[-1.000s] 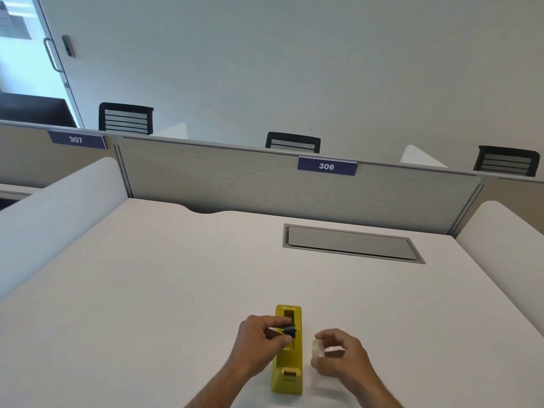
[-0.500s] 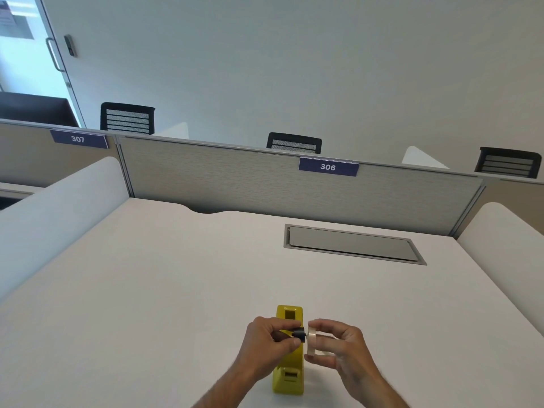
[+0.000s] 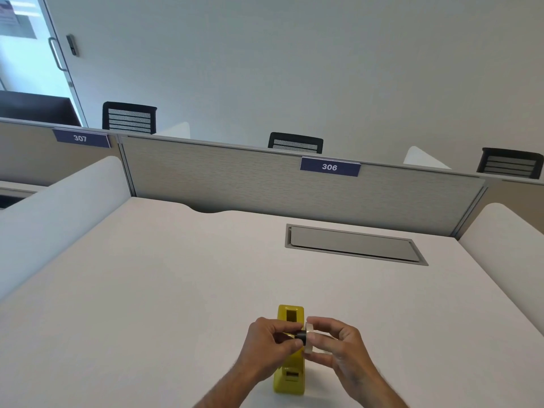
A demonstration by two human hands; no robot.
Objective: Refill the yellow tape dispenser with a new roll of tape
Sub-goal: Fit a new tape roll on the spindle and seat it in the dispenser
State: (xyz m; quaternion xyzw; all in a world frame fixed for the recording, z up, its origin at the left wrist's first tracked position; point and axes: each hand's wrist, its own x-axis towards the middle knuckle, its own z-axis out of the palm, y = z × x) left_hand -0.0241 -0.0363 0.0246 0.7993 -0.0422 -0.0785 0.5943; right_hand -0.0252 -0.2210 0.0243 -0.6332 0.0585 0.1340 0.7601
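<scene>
The yellow tape dispenser (image 3: 290, 375) stands on the white desk (image 3: 176, 290) near its front edge, lengthwise away from me. Above its middle, my left hand (image 3: 269, 348) pinches a small black spool core (image 3: 301, 338). My right hand (image 3: 338, 346) holds a clear roll of tape (image 3: 309, 338) on edge, pressed against the core's right end. Both hands hover over the dispenser and hide its middle section.
A grey flip-lid cable tray (image 3: 353, 244) is set into the desk at the back right. A grey partition (image 3: 265, 184) labelled 306 closes the far edge. White curved side panels (image 3: 59, 219) flank the desk. Black chairs stand beyond the partition.
My right hand has carried the tape roll left from beside the dispenser until it meets the black core in my left hand. Both hands rose slightly over the dispenser.
</scene>
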